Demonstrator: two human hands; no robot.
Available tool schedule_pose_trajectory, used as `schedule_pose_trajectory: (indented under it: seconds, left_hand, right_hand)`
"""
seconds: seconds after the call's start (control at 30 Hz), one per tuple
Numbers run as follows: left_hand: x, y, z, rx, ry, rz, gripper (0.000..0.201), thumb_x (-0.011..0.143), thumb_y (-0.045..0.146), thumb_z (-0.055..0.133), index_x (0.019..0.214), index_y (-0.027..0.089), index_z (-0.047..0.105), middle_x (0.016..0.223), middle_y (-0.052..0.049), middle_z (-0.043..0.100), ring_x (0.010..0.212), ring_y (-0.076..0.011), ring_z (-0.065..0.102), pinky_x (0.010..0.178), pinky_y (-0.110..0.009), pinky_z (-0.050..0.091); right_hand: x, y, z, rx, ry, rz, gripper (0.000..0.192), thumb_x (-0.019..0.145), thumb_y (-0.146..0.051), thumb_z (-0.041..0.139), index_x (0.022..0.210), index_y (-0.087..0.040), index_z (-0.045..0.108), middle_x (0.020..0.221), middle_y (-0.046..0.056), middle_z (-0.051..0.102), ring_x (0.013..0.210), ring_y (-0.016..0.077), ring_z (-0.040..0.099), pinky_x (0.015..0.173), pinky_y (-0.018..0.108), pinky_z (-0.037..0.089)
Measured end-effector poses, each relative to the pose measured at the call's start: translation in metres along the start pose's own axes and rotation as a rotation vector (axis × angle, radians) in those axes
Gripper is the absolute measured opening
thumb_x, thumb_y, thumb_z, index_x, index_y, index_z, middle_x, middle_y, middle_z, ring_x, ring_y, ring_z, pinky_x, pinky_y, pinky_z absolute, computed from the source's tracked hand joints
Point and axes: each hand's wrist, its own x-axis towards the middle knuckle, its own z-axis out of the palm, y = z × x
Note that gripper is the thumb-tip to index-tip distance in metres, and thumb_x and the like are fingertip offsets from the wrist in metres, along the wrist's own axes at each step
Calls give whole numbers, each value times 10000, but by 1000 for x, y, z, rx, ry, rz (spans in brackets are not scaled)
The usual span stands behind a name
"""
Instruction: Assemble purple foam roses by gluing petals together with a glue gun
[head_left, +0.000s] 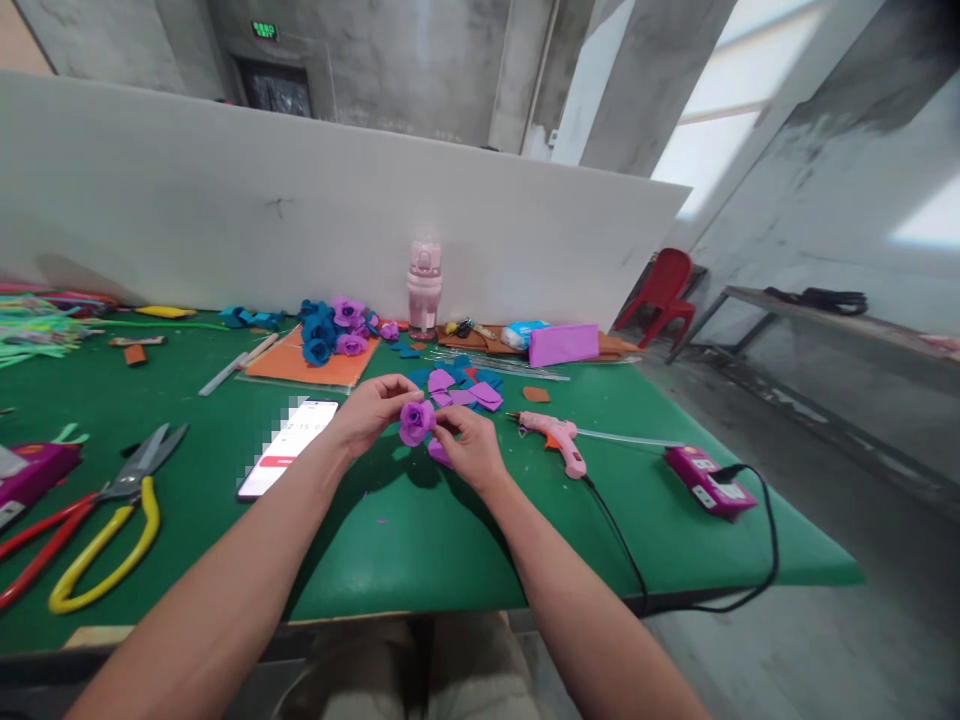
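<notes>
A small purple foam rose is held just above the green table between both hands. My left hand pinches it from the left. My right hand presses on it from the right, with a loose purple petal showing under its fingers. Just beyond the hands lies a scatter of purple and blue cut petals.
A pink glue gun lies right of my hands, its black cord running to a magenta power strip. A phone and yellow-handled scissors lie to the left. Finished blue and purple roses and a pink bottle stand further back.
</notes>
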Motion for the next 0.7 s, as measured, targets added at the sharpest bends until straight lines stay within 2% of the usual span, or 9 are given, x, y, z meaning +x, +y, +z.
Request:
schedule_pose_trajectory:
  seconds: [0.3, 0.7]
  left_hand:
    - [-1, -1, 3, 9, -18, -40, 250, 597, 325, 755, 634, 145, 586, 567, 33, 555, 493, -71, 465, 509, -220, 356]
    - [-1, -1, 2, 49, -11, -8, 269, 582, 333, 763, 619, 138, 582, 573, 27, 560, 508, -75, 473, 519, -217, 358]
  right_hand:
    - [0, -1, 0, 9, -7, -1, 104, 778, -164, 549, 768, -197, 648, 722, 10, 651, 678, 143, 575, 654, 243, 443]
    - [-1, 0, 1, 38, -19, -1, 94, 768, -161, 558, 777, -172, 651, 705, 12, 639, 656, 129, 559, 637, 223, 427]
